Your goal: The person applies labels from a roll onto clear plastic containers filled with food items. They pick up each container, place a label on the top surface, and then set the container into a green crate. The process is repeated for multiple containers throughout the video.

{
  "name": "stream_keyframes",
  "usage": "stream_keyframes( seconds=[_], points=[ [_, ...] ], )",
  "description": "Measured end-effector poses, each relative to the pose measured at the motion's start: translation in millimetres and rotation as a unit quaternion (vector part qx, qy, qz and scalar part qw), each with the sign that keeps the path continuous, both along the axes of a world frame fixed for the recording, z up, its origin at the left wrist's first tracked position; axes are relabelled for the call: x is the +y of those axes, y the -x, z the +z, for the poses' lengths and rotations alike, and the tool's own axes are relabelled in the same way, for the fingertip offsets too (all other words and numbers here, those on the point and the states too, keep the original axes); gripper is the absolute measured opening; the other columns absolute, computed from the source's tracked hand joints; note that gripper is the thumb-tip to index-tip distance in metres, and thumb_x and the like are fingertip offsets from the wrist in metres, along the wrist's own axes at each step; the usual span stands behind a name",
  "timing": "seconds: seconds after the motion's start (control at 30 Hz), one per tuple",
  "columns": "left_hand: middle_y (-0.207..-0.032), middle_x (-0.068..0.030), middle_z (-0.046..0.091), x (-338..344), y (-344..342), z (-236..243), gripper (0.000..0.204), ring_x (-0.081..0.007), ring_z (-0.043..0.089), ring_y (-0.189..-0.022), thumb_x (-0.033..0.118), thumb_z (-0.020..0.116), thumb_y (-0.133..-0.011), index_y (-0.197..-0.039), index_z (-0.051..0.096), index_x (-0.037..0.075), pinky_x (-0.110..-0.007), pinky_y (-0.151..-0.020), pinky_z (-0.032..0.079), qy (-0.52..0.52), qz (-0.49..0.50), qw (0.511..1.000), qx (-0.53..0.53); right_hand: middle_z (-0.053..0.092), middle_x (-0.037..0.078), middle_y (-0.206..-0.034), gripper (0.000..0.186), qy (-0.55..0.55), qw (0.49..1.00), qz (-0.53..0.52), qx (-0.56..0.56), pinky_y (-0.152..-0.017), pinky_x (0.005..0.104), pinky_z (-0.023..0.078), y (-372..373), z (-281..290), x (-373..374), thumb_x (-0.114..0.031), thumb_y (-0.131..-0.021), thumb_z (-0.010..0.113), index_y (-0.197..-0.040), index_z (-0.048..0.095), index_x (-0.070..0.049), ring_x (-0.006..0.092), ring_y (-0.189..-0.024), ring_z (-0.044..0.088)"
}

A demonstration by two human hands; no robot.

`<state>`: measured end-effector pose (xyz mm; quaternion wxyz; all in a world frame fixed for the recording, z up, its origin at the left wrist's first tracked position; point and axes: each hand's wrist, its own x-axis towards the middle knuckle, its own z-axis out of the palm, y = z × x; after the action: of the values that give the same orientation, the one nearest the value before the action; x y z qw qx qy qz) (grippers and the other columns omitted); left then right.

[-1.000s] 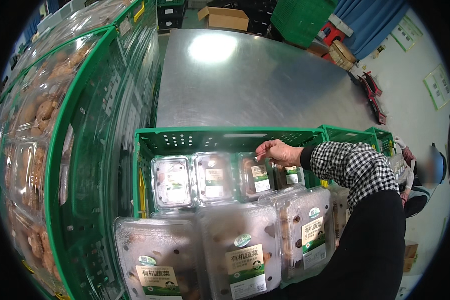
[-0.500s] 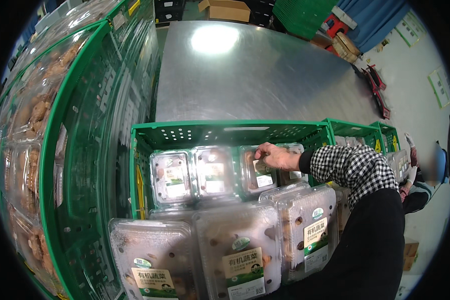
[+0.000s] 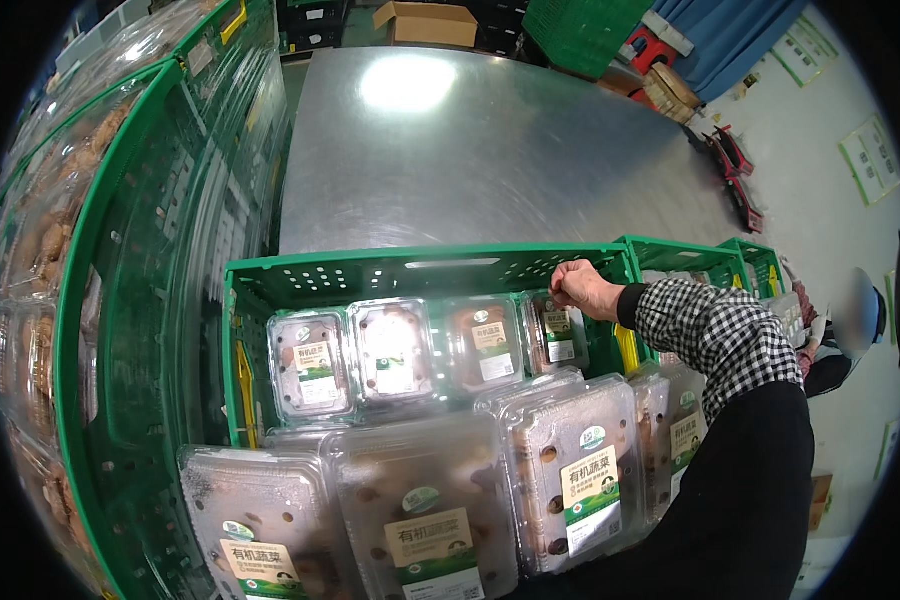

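My right hand [image 3: 584,291] reaches over a green plastic crate [image 3: 330,268], fingers curled in and closed with nothing visible in them. It is at the upper edge of the rightmost clear plastic clamshell box [image 3: 557,338] in the crate's back row; I cannot tell whether it touches. To its left stand three more labelled clamshell boxes, one of them [image 3: 486,345] just beside it. Brown contents show dimly through the lids. In front, larger-looking clamshell boxes [image 3: 575,470] lean upright in a row, partly covered by my right sleeve. My left hand is out of view.
Tall green crates [image 3: 120,330] filled with clamshells of brown produce rise on the left. Beyond the crate lies a shiny metal tabletop [image 3: 470,150]. More green crates [image 3: 685,257] continue to the right, where another person [image 3: 850,325] stands. An open cardboard box [image 3: 425,24] is at the back.
My right hand has moved right, from the third back-row box to the rightmost one. The whole view has shifted slightly, with the crate now further left.
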<state>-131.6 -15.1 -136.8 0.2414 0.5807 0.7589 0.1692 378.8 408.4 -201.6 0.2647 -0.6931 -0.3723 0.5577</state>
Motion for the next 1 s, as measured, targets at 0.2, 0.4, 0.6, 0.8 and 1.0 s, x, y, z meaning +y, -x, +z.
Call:
stream_keyframes(
  seconds=[0.2,0.4,0.6,0.8,1.0],
  points=[
    [-0.097,-0.0202,0.065,-2,-11,-4,0.018,-0.0400,0.057,-0.094,0.013,0.062,-0.086,-0.100,0.065,0.003,-0.044,-0.085,0.047,0.008,0.014,1.000,0.008,0.058,0.010,-0.067,0.022,-0.013,1.000,-0.003,-0.020,-0.050,0.0291,0.047,-13,-18,4,0.008,-0.082,0.042,-0.068,0.055,-0.002,0.0173,-0.054,0.053],
    [-0.098,-0.0203,0.065,-5,-17,-7,0.018,-0.0399,0.057,-0.094,0.014,0.062,-0.086,-0.100,0.065,0.003,-0.044,-0.085,0.047,0.013,0.021,1.000,0.010,0.057,0.010,-0.070,0.020,-0.012,0.999,-0.026,-0.020,-0.053,0.0297,0.048,-14,-33,-9,0.010,-0.082,0.042,-0.070,0.053,-0.002,0.0168,-0.057,0.051],
    [-0.098,-0.0204,0.065,-8,-21,-10,0.018,-0.0399,0.058,-0.095,0.014,0.063,-0.086,-0.100,0.065,0.003,-0.044,-0.086,0.047,0.012,0.026,1.000,0.013,0.056,0.008,-0.070,0.016,-0.022,1.000,-0.009,0.002,-0.057,0.0310,0.049,-4,-20,-3,0.008,-0.082,0.045,-0.074,0.053,-0.003,0.0161,-0.059,0.052],
    [-0.099,-0.0204,0.065,-10,-26,-12,0.018,-0.0399,0.058,-0.095,0.015,0.063,-0.086,-0.100,0.066,0.003,-0.043,-0.086,0.047,0.013,0.031,0.999,0.011,0.055,0.002,-0.083,0.025,-0.009,0.996,0.072,-0.046,-0.070,0.0263,0.046,4,-13,-9,0.013,-0.072,0.055,-0.090,0.059,-0.003,0.0131,-0.076,0.051],
    [-0.099,-0.0205,0.065,-12,-30,-12,0.019,-0.0399,0.058,-0.095,0.015,0.063,-0.086,-0.100,0.066,0.003,-0.043,-0.086,0.047,0.016,0.039,0.999,0.009,0.055,0.001,-0.082,0.028,-0.022,0.990,0.106,-0.091,-0.072,0.0264,0.046,-9,-31,-8,0.017,-0.069,0.059,-0.088,0.060,-0.003,0.0118,-0.076,0.052]
  ],
)
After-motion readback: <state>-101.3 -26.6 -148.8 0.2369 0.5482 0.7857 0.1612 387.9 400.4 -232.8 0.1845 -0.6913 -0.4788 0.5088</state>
